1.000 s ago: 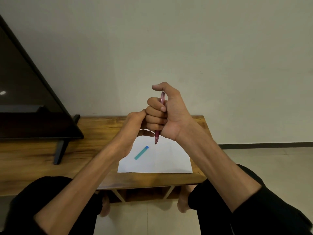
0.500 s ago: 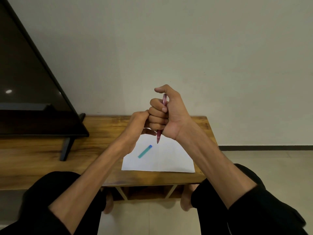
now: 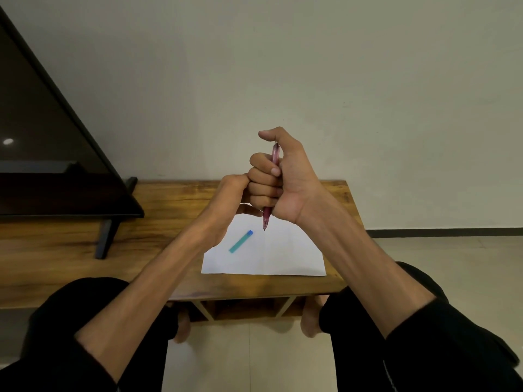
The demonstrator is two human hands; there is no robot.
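Note:
My right hand (image 3: 288,188) grips a pink pen (image 3: 266,219) upright in a fist above the table, tip pointing down, thumb arched over its top end. The back of my left hand (image 3: 226,202) faces me. It is pressed against the knuckles of the right fist, its thumb reaching under toward the pen. The left fingers are hidden, so I cannot tell whether they hold anything. Below the hands lies a white sheet of paper (image 3: 283,256) with a small teal tube with a blue cap (image 3: 241,241) on it.
The paper lies near the right end of a low wooden table (image 3: 169,210). A large dark television (image 3: 42,137) stands on its left part on a black foot (image 3: 106,239). My knees in black trousers are at the table's front edge. A plain wall is behind.
Both hands stay pressed together, almost still, with the pen held the same way. The view has shifted slightly, so the television sits further right in the frame.

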